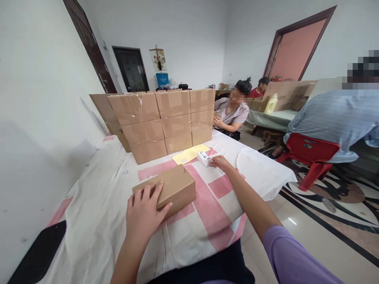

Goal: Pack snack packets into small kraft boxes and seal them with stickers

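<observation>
A closed brown cardboard box [174, 181] lies in front of me on the cloth-covered table. My left hand [145, 209] rests on its left end, open, the fingers spread over the top and the thumb along the near side. Farther out, my right hand [220, 162] has its fingertips pinched together at the right end of a small white dispenser-like device [203, 158]. Anything between those fingertips is too small to make out. Beneath and behind the device is a yellow sheet [189, 153] bearing a small white label [183, 160].
Stacked taped cartons [160, 122] form a wall at the table's back. A black flat object [40, 252] is at left. Beyond the table's right edge, one person [232, 112] crouches; another sits on a red chair [310, 152]. A yellow bottle [271, 103] stands on another table.
</observation>
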Action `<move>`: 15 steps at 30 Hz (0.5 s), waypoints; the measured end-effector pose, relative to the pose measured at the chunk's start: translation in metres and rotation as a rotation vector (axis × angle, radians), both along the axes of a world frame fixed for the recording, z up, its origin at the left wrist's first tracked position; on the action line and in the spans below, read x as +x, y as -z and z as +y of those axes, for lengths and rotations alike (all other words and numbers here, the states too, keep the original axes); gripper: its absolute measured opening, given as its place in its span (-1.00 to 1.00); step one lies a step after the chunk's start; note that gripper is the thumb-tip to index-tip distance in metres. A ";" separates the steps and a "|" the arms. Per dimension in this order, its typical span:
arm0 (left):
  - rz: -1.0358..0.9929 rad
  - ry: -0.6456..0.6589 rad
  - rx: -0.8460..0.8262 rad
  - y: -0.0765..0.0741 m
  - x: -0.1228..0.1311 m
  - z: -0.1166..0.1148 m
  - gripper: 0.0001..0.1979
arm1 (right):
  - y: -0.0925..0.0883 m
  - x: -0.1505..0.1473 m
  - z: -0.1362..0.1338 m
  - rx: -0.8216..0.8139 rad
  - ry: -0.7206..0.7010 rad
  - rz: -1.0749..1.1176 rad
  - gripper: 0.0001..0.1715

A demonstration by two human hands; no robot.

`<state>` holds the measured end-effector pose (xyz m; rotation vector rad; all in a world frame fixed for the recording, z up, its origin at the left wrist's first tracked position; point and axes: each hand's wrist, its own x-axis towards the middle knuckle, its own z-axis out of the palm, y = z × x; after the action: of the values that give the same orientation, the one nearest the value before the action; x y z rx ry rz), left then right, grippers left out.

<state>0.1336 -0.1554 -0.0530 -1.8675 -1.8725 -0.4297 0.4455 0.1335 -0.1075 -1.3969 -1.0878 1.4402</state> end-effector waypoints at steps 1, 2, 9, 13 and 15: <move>-0.001 0.000 0.001 0.000 0.000 0.000 -0.41 | 0.002 0.000 0.000 -0.002 0.000 0.005 -0.58; -0.003 0.000 0.002 0.000 0.000 0.000 -0.41 | 0.004 0.001 0.001 -0.007 0.000 0.008 -0.58; -0.009 -0.002 0.001 -0.001 0.002 -0.001 -0.41 | 0.014 0.000 -0.002 -0.025 0.025 0.013 -0.58; 0.003 -0.016 -0.004 -0.002 0.004 -0.003 -0.42 | 0.013 -0.001 -0.003 -0.041 0.020 -0.008 -0.59; 0.008 -0.021 -0.003 -0.002 0.004 -0.004 -0.42 | 0.010 -0.002 -0.003 -0.050 0.015 -0.024 -0.59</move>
<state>0.1381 -0.1589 -0.0508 -1.8465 -1.8872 -0.4124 0.4438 0.1308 -0.1178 -1.4580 -1.0610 1.4521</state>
